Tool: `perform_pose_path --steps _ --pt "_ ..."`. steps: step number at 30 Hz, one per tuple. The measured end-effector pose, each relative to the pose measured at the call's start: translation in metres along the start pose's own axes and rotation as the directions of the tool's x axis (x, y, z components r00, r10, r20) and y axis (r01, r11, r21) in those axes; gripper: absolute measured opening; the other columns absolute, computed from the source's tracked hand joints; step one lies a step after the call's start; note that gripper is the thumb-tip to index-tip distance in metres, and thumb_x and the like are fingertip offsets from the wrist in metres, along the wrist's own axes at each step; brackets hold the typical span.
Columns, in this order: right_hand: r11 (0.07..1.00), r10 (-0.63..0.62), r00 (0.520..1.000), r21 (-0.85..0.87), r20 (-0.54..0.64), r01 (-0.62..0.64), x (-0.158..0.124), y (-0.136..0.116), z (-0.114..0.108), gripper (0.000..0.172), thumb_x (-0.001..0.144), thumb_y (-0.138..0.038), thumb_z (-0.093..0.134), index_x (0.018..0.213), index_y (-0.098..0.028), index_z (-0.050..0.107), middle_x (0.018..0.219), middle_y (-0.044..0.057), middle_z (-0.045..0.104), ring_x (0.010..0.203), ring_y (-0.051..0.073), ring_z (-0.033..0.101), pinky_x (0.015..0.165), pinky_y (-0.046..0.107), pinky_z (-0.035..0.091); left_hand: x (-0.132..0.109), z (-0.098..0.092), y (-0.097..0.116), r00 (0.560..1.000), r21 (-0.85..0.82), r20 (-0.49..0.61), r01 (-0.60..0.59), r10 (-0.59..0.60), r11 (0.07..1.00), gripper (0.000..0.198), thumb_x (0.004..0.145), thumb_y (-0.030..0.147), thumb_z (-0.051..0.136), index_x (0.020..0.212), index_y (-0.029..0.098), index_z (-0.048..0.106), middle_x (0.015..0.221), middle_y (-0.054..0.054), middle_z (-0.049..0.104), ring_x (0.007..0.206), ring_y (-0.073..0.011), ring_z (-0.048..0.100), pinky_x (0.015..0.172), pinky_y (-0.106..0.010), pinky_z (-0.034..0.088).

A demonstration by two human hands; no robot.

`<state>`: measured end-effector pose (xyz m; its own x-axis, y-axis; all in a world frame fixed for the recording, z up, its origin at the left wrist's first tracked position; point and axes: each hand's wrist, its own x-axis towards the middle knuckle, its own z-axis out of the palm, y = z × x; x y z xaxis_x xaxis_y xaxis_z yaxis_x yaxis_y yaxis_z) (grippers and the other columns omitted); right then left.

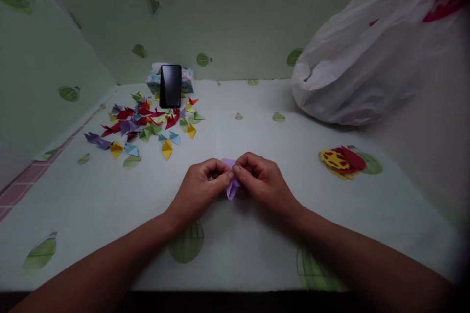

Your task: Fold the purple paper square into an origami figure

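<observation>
A small folded piece of purple paper is held between my two hands near the middle of the table. My left hand pinches its left side with thumb and fingers. From the other side, my right hand grips it, the thumb pressed close to my left thumb. Part of the paper shows above the thumbs and a pointed part below; the rest is hidden by my fingers. Farther off to the left lies a pile of small folded paper cranes in red, purple, yellow, green, blue and orange.
Behind the pile, a black phone leans upright against a tissue box. A large white plastic bag stands at the back right. Red and yellow cut-out pieces lie on the right of the balloon-patterned tabletop. Walls enclose the back and left.
</observation>
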<state>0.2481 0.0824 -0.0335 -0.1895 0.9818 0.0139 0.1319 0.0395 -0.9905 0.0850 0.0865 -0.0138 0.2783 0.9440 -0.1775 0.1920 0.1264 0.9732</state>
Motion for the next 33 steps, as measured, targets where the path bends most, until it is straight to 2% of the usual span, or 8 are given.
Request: perform_pose_path --steps 5,10,17,23,33 --pt "0.982 0.036 0.996 0.182 0.079 -0.05 0.0003 -0.0002 0.0003 0.027 0.093 -0.038 0.053 0.075 -0.018 0.053 0.058 -0.002 0.054 0.05 0.01 0.049 0.048 0.024 0.039 0.0009 -0.0019 -0.0028 0.999 -0.056 -0.041 -0.026 0.024 0.998 0.02 0.082 0.033 0.066 0.075 0.014 0.065 0.07 0.0 0.062 0.066 -0.0113 0.052 0.064 -0.024 0.041" --pt "0.949 0.086 0.986 0.29 0.14 -0.124 0.0012 0.0022 -0.0001 0.023 0.09 -0.037 0.062 0.079 -0.017 0.055 0.058 -0.003 0.057 0.049 0.009 0.051 0.048 0.021 0.039 0.002 -0.0026 -0.0029 0.996 -0.097 -0.078 -0.038 0.031 0.995 0.019 0.082 0.032 0.069 0.077 0.014 0.066 0.065 0.002 0.059 0.061 -0.0098 0.05 0.059 -0.023 0.04" --pt "0.9 0.076 0.981 0.412 0.176 -0.143 0.0023 0.0065 0.0008 0.025 0.091 -0.036 0.064 0.078 -0.016 0.057 0.061 -0.003 0.058 0.05 0.008 0.052 0.051 0.022 0.042 0.0017 -0.0015 -0.0038 0.996 -0.141 -0.086 -0.05 0.038 0.989 0.018 0.081 0.031 0.07 0.077 0.014 0.066 0.066 0.002 0.062 0.06 -0.0091 0.052 0.058 -0.022 0.04" --pt "0.894 0.084 0.978 0.42 0.191 -0.158 0.0039 0.0077 0.0004 0.025 0.089 -0.035 0.066 0.077 -0.017 0.056 0.06 -0.004 0.057 0.048 0.007 0.052 0.048 0.019 0.038 0.0019 -0.0014 -0.0038 0.996 -0.143 -0.086 -0.05 0.038 0.988 0.019 0.082 0.031 0.069 0.076 0.014 0.066 0.067 0.002 0.061 0.062 -0.0093 0.052 0.058 -0.022 0.041" --pt "0.904 0.071 0.977 0.401 0.203 -0.149 0.0046 0.0085 -0.001 0.024 0.089 -0.034 0.067 0.076 -0.017 0.056 0.059 -0.005 0.057 0.049 0.007 0.052 0.049 0.019 0.039 0.0022 -0.003 -0.0041 0.994 -0.088 -0.091 -0.068 0.06 0.994 0.018 0.082 0.031 0.068 0.077 0.014 0.065 0.069 0.001 0.062 0.064 -0.0107 0.053 0.06 -0.024 0.042"
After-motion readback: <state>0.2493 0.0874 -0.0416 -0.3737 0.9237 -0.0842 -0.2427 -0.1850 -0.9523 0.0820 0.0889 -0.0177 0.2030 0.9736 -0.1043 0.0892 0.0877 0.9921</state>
